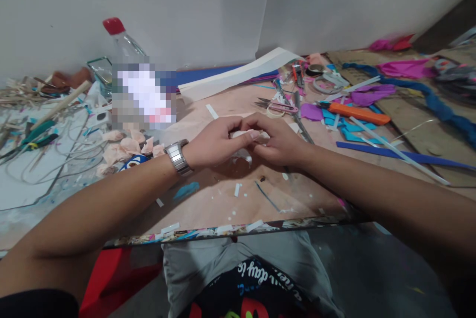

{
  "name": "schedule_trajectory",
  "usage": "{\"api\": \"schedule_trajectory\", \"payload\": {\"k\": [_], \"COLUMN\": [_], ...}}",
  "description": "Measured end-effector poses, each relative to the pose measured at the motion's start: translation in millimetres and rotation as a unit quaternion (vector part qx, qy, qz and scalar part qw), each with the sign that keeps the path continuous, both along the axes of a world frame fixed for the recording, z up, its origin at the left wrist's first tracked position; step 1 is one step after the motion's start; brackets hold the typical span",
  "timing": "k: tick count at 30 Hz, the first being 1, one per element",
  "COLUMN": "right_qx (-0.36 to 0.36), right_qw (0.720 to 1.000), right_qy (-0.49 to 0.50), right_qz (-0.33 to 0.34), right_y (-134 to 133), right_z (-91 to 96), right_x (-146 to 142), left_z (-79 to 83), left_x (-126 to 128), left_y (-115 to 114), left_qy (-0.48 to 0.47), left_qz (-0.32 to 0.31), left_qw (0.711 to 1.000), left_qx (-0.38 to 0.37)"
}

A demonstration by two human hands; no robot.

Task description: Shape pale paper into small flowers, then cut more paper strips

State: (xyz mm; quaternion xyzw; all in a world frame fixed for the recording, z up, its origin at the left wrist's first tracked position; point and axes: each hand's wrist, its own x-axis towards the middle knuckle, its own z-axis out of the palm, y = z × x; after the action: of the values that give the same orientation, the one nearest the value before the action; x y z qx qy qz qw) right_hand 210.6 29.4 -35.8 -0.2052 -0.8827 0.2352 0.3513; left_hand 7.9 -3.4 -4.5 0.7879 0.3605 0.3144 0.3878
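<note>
My left hand (213, 142), with a metal watch on its wrist, and my right hand (278, 142) meet over the middle of the brown work board (223, 194). Both pinch a small white rolled paper piece (243, 135) between fingers and thumbs. A curl of the white paper hangs just below the hands. Fingers of both hands are closed around it, hiding most of it.
A clear bottle with a red cap (128, 60) stands at the back left beside pink paper petals (126, 147), wire and pliers (33, 137). To the right lie scissors (277, 105), an orange cutter (359, 113), tape rolls (327, 80), blue and purple paper scraps.
</note>
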Motion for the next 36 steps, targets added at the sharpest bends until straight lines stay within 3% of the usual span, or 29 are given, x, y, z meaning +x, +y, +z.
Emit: {"api": "schedule_trajectory", "payload": {"k": [36], "right_qx": [-0.011], "right_qw": [1.000], "right_qy": [-0.008], "right_qz": [0.014], "right_y": [0.8], "right_z": [0.3], "right_x": [0.0], "left_z": [0.2], "left_x": [0.0], "left_y": [-0.7], "left_qy": [0.004], "left_qz": [-0.003], "left_qw": [1.000], "left_qx": [-0.001]}}
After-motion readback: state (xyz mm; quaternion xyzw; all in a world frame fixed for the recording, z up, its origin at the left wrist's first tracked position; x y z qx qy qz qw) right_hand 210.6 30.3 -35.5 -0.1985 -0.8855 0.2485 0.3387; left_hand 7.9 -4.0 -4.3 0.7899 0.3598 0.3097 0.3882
